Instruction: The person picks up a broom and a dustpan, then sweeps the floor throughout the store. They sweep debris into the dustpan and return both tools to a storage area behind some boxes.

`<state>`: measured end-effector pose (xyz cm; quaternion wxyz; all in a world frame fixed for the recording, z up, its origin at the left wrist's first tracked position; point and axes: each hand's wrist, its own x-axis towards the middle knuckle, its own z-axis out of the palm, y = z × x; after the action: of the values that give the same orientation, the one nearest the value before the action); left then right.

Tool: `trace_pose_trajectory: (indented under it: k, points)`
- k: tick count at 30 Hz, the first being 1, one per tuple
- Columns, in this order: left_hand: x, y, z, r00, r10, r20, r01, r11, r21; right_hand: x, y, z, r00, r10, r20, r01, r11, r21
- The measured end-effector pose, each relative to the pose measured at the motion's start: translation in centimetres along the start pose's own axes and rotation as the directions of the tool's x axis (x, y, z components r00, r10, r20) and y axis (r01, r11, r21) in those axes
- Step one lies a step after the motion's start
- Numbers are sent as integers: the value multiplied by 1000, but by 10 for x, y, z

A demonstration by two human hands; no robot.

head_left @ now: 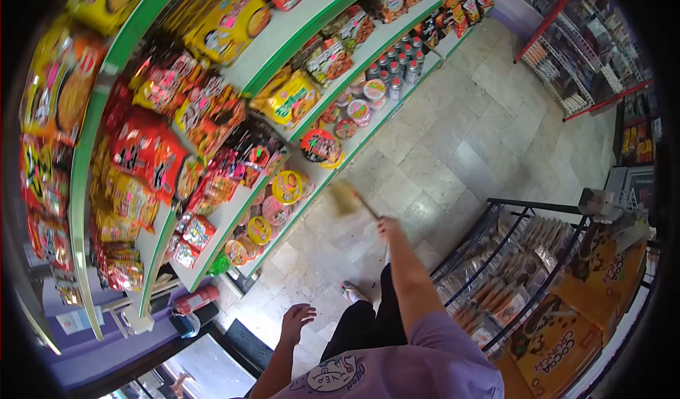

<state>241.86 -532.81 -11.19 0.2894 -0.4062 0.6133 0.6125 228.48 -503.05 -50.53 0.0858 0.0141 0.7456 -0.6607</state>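
Note:
My right hand (387, 229) is stretched forward over the aisle, closed around the thin handle of a duster-like tool. Its broad yellowish-tan head (343, 198) is smeared by motion, which hides its exact kind. That head is close to the lower shelf's front edge, near a red-and-black noodle bowl (321, 146) and a yellow noodle cup (287, 187). Lower in the view, my left hand (298, 322) hangs near my body with its fingers loosely bent and apart, holding nothing.
Green-edged shelves (304, 45) on the left carry noodle packs, cups and spray cans (394, 89). A dark wire rack (489, 257) of bagged snacks stands at right, beside orange boxes (549, 346). A fire extinguisher (195, 300) is at lower left. Pale floor tiles (453, 137) run between.

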Motion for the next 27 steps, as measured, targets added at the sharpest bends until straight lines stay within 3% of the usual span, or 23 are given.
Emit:
trace_pose_trajectory:
  k: [1,2,3,5,6,11,12,14,15,16,18,19,21,24,25,26,27]
  points:
    - [5,8,10,1000,-20,4,20,999,24,24,5,-46,980,188,-59,-176,971,163]
    - [10,13,18,999,-33,-4,33,999,38,48,-1,-92,814,578,-63,-489,739,463]
    - [16,19,28,999,-37,5,37,998,57,67,-11,-134,589,804,-77,-552,470,689]
    - [25,32,44,999,-44,21,42,994,104,88,-24,-205,270,946,-178,-431,284,857]
    - [29,39,51,998,-45,35,40,991,130,79,-89,-248,262,954,-145,-330,230,915]
    - [54,73,84,994,-29,102,2,967,253,42,-104,-346,245,910,-334,-154,377,913]
    - [58,81,92,994,-18,110,-10,968,250,43,-109,-344,164,890,-426,-85,443,892]
    - [65,93,109,991,-12,135,-22,968,248,27,-125,-324,202,786,-584,-185,616,766]
    - [69,98,116,988,-25,150,-16,965,262,13,-113,-308,264,785,-560,-278,618,735]
    - [76,103,126,985,-30,169,-18,962,273,-2,-126,-283,372,731,-572,-221,668,710]
    - [89,114,150,980,-30,198,-29,957,288,-34,-166,-236,491,773,-402,-257,569,781]
    - [93,121,162,972,-26,232,-47,952,302,-49,-187,-213,498,775,-389,-195,537,821]
    - [103,138,186,953,-12,301,-91,942,324,-79,-202,-195,578,816,-5,-199,147,969]
    - [124,161,212,923,-17,383,-138,917,374,-93,-166,-198,381,915,131,-399,35,916]
    - [131,170,219,914,-19,405,-152,910,386,-95,-145,-205,344,937,56,-440,108,892]
    - [136,180,226,908,-21,418,-160,905,393,-95,-133,-223,333,936,-111,-592,299,749]
    - [141,191,232,902,-26,432,-168,899,404,-101,-87,-230,280,910,-305,-518,411,750]
